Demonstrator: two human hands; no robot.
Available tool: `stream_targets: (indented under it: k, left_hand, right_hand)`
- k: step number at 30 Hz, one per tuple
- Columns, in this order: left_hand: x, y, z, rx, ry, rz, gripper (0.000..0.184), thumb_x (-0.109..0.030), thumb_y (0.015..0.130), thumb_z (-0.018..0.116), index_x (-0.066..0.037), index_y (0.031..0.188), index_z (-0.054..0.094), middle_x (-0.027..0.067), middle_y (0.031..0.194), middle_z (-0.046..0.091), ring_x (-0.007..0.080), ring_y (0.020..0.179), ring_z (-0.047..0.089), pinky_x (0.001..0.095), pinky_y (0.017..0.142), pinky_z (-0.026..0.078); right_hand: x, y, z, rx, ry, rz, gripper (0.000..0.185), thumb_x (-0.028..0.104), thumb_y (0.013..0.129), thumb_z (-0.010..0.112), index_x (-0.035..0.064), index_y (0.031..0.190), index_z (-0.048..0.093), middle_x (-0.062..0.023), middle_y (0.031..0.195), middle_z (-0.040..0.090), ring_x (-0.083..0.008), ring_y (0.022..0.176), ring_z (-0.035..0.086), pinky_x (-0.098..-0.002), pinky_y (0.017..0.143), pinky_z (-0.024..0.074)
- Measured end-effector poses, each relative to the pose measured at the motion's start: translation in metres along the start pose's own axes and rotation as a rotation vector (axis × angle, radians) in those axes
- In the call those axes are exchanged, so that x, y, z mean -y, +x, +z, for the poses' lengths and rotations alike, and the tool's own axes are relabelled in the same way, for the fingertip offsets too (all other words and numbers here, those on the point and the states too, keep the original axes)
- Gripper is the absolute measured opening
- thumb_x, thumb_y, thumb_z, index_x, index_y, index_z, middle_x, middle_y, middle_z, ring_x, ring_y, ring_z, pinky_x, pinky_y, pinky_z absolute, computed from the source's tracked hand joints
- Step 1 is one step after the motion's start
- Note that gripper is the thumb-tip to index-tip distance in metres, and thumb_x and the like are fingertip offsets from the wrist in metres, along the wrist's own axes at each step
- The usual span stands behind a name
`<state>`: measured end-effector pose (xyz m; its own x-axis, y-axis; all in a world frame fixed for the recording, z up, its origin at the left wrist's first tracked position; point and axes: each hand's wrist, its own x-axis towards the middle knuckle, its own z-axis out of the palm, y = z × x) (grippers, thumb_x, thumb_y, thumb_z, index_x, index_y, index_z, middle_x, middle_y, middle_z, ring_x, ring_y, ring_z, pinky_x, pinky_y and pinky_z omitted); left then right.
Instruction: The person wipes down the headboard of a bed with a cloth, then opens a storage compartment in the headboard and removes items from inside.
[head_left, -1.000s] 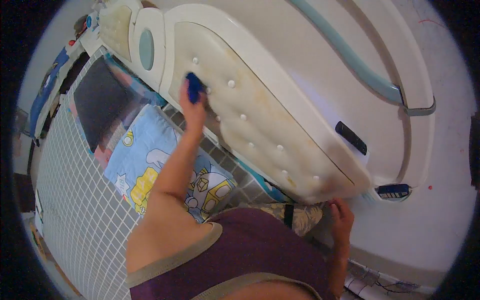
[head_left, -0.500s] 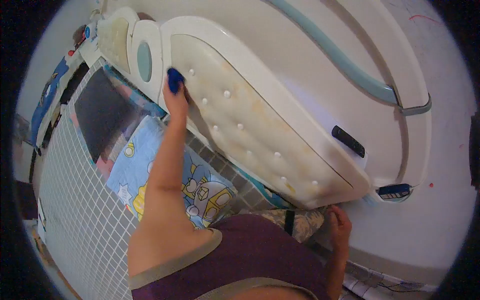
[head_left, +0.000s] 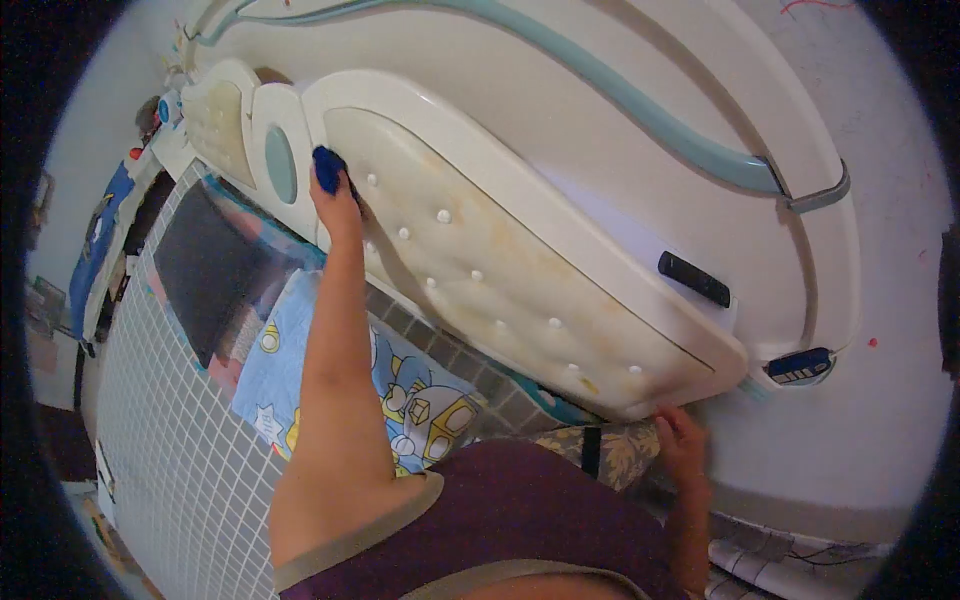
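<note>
My left hand [head_left: 338,208] is closed around a bunched dark blue cloth [head_left: 326,170]. It presses this to the left end of a cream padded headboard [head_left: 480,225], beside the pale green oval inset [head_left: 280,165]. White buttons dot the padding, which has yellowish stains. At the headboard's lower right corner is my right hand [head_left: 683,445], with its fingers loosely bent and no object visible in them. Whether its fingertips touch the edge is unclear. Below my left forearm lies a light blue cartoon-print pillow [head_left: 425,400].
A grey checked bed sheet [head_left: 180,400] covers the bed, with a dark grey pillow [head_left: 205,265] farther left. On the headboard's ledge rests a black remote control [head_left: 693,278]. Another dark remote [head_left: 800,366] sits in a holder at the right end. Cables [head_left: 810,550] run along the floor.
My left hand, with the blue cloth, has shifted slightly left along the headboard's padding. My right hand stays by the lower right corner. The camera view has tilted a little.
</note>
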<state>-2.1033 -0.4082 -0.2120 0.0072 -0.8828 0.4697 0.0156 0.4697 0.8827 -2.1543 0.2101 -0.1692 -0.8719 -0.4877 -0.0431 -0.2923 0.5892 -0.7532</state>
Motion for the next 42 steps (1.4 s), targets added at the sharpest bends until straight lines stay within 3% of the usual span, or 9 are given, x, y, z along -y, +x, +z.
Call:
stream_targets:
  k: [3, 5, 9, 13, 21, 25, 27, 34, 42]
  left_hand:
    - [0.008, -0.078, -0.019, 0.115, 0.144, 0.332, 0.054, 0.0, 0.077, 0.061, 0.0, 0.128, 0.042, 0.0187, 0.127, 0.047, 0.0333, 0.118, 0.044, 0.0386, 0.102, 0.032]
    - [-0.006, -0.129, -0.031, 0.236, 0.227, 0.321, 0.058, 0.002, 0.074, 0.061, 0.0, 0.128, 0.042, 0.0189, 0.131, 0.043, 0.035, 0.122, 0.039, 0.0416, 0.104, 0.028]
    - [0.004, -0.078, -0.012, 0.163, 0.146, 0.28, 0.056, 0.0, 0.076, 0.062, 0.0, 0.128, 0.042, 0.0189, 0.131, 0.043, 0.035, 0.122, 0.039, 0.0417, 0.104, 0.028]
    - [-0.058, 0.026, 0.033, -0.046, -0.062, 0.233, 0.04, -0.002, 0.078, 0.064, 0.001, 0.116, 0.053, 0.0172, 0.115, 0.055, 0.0296, 0.104, 0.054, 0.0345, 0.094, 0.04]
    - [-0.096, -0.113, 0.027, 0.455, 0.126, 0.832, 0.064, -0.005, 0.058, 0.063, -0.015, 0.12, 0.056, 0.0158, 0.129, 0.047, 0.0375, 0.122, 0.039, 0.0491, 0.103, 0.026]
    - [-0.146, -0.18, 0.009, 0.862, 0.357, 0.978, 0.064, -0.002, 0.061, 0.059, -0.027, 0.12, 0.056, 0.005, 0.136, 0.043, 0.0333, 0.129, 0.033, 0.0511, 0.105, 0.02]
    - [-0.139, -0.154, 0.008, 0.801, 0.31, 1.116, 0.06, -0.004, 0.063, 0.062, -0.023, 0.12, 0.057, 0.008, 0.133, 0.046, 0.0335, 0.125, 0.038, 0.0496, 0.103, 0.024]
    - [-0.132, -0.133, 0.024, 0.578, 0.098, 0.965, 0.062, -0.017, 0.056, 0.073, -0.01, 0.115, 0.057, 0.0146, 0.118, 0.055, 0.036, 0.111, 0.048, 0.048, 0.098, 0.031]
    - [-0.242, -0.357, 0.062, 1.245, 0.086, 1.044, 0.076, -0.022, 0.057, 0.073, -0.023, 0.128, 0.046, 0.0093, 0.129, 0.046, 0.0311, 0.121, 0.04, 0.0584, 0.096, 0.026]
  right_hand:
    - [0.002, -0.004, 0.011, 0.079, -0.15, -0.011, 0.022, 0.009, 0.083, 0.06, -0.0003, 0.102, 0.061, -0.0107, 0.09, 0.065, -0.0159, 0.083, 0.061, -0.0295, 0.076, 0.0475]
    - [-0.023, -0.021, 0.017, 0.169, -0.157, -0.072, 0.022, 0.01, 0.082, 0.06, 0.0, 0.101, 0.062, -0.013, 0.091, 0.065, -0.0201, 0.083, 0.062, -0.0308, 0.076, 0.048]
    - [-0.011, -0.044, 0.0, 0.424, -0.294, 0.138, 0.032, 0.023, 0.083, 0.06, 0.0047, 0.11, 0.059, -0.0176, 0.106, 0.061, -0.0362, 0.1, 0.057, -0.0415, 0.09, 0.0439]
    - [0.004, -0.039, -0.025, 0.308, -0.415, 0.074, 0.031, 0.021, 0.085, 0.058, 0.0021, 0.11, 0.059, -0.0186, 0.108, 0.061, -0.0363, 0.101, 0.057, -0.0415, 0.09, 0.0439]
    - [-0.015, -0.057, 0.009, 0.267, -0.178, 0.047, 0.029, 0.02, 0.088, 0.055, 0.0013, 0.109, 0.058, -0.0189, 0.108, 0.06, -0.0369, 0.099, 0.057, -0.0433, 0.087, 0.0451]
    - [0.019, -0.042, 0.002, 0.294, -0.209, -0.12, 0.029, 0.019, 0.086, 0.057, 0.0008, 0.109, 0.058, -0.0182, 0.102, 0.061, -0.0353, 0.094, 0.058, -0.0387, 0.08, 0.0465]
    - [0.019, -0.057, -0.013, 0.163, -0.231, -0.081, 0.03, 0.019, 0.086, 0.057, 0.0009, 0.11, 0.058, -0.0166, 0.101, 0.061, -0.0318, 0.092, 0.059, -0.0373, 0.08, 0.0467]
    - [-0.058, -0.146, -0.042, -0.175, -0.002, 0.444, 0.029, 0.015, 0.085, 0.059, 0.0008, 0.111, 0.058, -0.0123, 0.101, 0.063, -0.0186, 0.088, 0.06, -0.0327, 0.076, 0.0473]
    - [-0.049, -0.131, 0.003, 0.03, -0.085, 0.144, 0.035, 0.024, 0.088, 0.055, 0.0029, 0.116, 0.056, -0.0173, 0.107, 0.061, -0.0329, 0.092, 0.06, -0.0385, 0.084, 0.0475]
